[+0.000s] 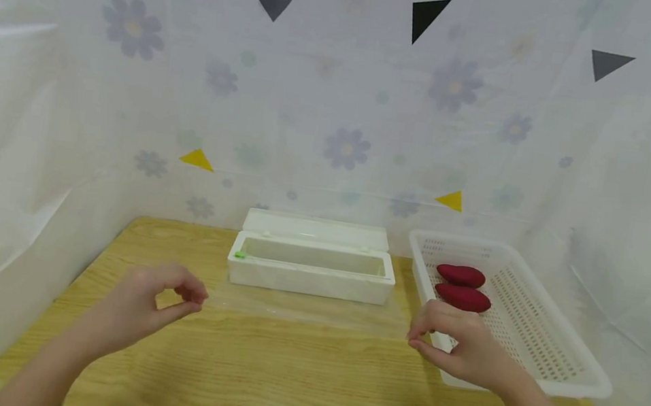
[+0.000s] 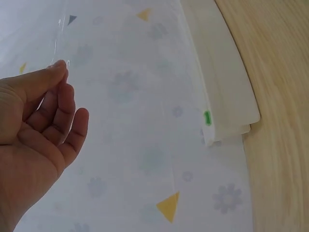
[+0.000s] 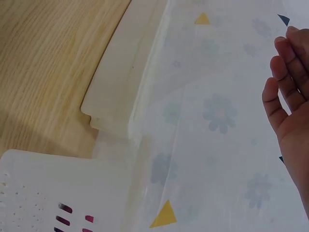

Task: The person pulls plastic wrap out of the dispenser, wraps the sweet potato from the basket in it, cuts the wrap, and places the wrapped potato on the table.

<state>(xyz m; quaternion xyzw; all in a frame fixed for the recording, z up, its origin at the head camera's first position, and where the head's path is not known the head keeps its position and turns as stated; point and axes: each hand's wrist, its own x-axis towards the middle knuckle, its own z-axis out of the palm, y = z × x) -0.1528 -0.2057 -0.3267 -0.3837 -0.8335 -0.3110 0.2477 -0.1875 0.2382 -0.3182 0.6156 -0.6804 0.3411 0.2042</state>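
Clear cling film (image 1: 311, 311) stretches from a long white dispenser box (image 1: 309, 282) toward me, its near edge spanning the space between my hands. The box's lid (image 1: 316, 229) is raised at the back, and a green slide cutter (image 1: 240, 254) sits at the left end of its front rim. My left hand (image 1: 149, 296) pinches the film's left corner between thumb and fingertips; the left wrist view shows the film (image 2: 59, 38) rising from that pinch. At the film's right corner, my right hand (image 1: 464, 341) pinches with thumb and forefinger, in front of the basket's left side.
A white perforated basket (image 1: 562, 330) stands on the right of the wooden table (image 1: 253, 379). Two dark red, tapered sweet potatoes (image 1: 462, 298) lie inside it near the left wall. Flower-patterned white sheeting (image 1: 315, 92) hangs behind the table and along both sides.
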